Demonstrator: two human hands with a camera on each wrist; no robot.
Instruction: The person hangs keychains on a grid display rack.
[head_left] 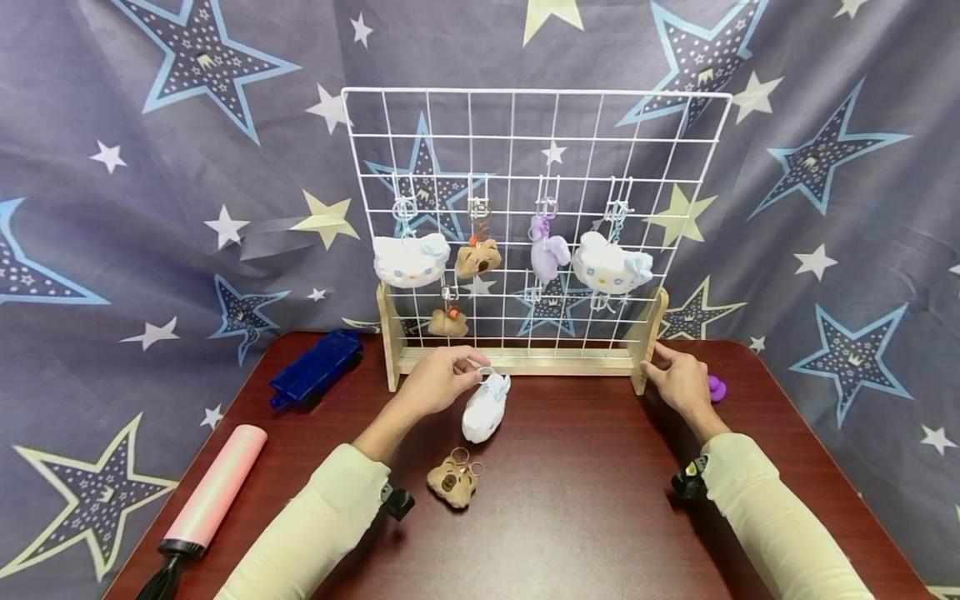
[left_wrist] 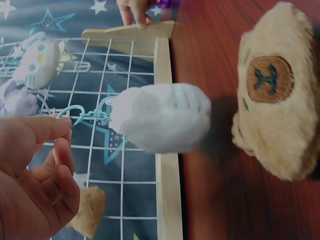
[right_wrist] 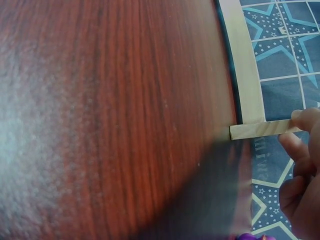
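Between thumb and forefinger my left hand (head_left: pixel 440 382) pinches the light-blue ring (left_wrist: pixel 72 112) of a white plush keychain (head_left: pixel 485 408). The plush hangs from its short chain (left_wrist: pixel 97 115) above the table, in front of the rack's base bar. My right hand (head_left: pixel 678 379) grips the right wooden foot (head_left: pixel 649 342) of the white wire grid rack (head_left: pixel 513 89), thumb on one side and fingers on the other. A brown bear-like plush keychain (head_left: pixel 452 483) lies on the table just below the held plush, its rings pointing up and right.
On the grid's hooks hang two white cat plushes (head_left: pixel 411 261) (head_left: pixel 611 265), two brown plushes (head_left: pixel 477 257) (head_left: pixel 447 322) and a purple one (head_left: pixel 550 254). A blue tray-like object (head_left: pixel 317 368) and a pink hand pump (head_left: pixel 217 483) lie at left. Something purple (head_left: pixel 717 388) sits beside my right hand.
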